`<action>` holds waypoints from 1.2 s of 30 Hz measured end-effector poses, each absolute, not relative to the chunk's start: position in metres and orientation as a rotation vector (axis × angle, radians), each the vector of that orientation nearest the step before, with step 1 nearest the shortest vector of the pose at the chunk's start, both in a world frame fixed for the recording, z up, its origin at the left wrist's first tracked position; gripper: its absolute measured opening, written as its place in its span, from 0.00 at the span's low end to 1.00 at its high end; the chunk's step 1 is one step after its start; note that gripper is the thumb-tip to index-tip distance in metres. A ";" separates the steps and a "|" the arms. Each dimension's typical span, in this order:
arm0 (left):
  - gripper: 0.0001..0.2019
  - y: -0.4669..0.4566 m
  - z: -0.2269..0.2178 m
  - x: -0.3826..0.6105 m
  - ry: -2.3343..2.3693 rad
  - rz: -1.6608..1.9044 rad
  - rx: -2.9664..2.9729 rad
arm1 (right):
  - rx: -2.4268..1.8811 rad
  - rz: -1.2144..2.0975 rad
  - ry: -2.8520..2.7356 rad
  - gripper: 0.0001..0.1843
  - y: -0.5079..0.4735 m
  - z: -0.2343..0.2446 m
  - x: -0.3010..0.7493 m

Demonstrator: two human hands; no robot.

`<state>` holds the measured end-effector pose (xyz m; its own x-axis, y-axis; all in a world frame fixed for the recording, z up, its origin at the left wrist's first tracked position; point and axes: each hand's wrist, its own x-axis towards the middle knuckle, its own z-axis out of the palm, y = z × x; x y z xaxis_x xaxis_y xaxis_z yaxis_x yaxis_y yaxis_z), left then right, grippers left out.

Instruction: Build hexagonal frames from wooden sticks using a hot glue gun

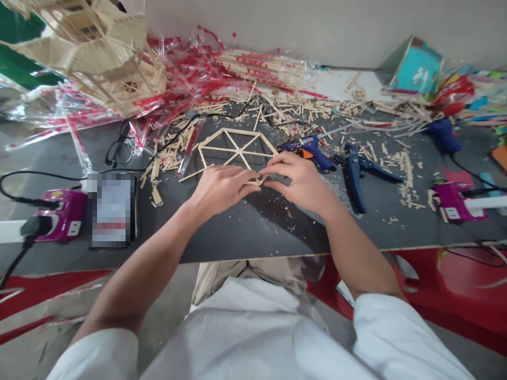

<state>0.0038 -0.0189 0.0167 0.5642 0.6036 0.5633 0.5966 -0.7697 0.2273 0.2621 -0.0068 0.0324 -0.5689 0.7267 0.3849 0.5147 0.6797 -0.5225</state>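
Observation:
A hexagonal frame of flat wooden craft sticks [237, 150] lies on the dark tabletop [245, 232], with spokes meeting at its centre. My left hand [222, 190] and my right hand [297, 179] come together at its lower corner, their fingertips pinching the sticks there. The fingers hide that joint. One loose-looking stick [196, 172] runs out to the left from under my left hand. A blue glue gun [311, 150] with an orange part lies just beyond my right hand.
A second blue glue gun [356, 174] and a third [443, 136] lie to the right. Stick offcuts [406, 177] litter the table. Magenta power sockets [63, 214] and cables sit at both sides. Far left stands a stick model [99, 58] among red-printed plastic wrap [174, 68].

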 end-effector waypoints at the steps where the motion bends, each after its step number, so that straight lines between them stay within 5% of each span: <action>1: 0.11 -0.018 0.014 0.004 1.086 0.934 2.720 | -0.932 0.524 -2.339 0.10 -0.007 0.031 0.262; 11: 0.13 -0.018 0.004 0.004 1.195 0.727 2.654 | -0.850 0.658 -2.222 0.04 -0.003 0.010 0.249; 21: 0.07 -0.018 0.007 0.006 1.145 0.910 2.714 | -0.961 0.844 -2.005 0.22 -0.003 0.017 0.246; 27: 0.07 -0.020 0.016 0.006 1.029 0.937 2.875 | -1.214 0.462 -1.838 0.31 0.010 0.022 0.260; 36: 0.07 -0.026 0.032 0.004 0.895 1.552 2.705 | -1.256 0.436 -1.645 0.13 0.033 0.006 0.281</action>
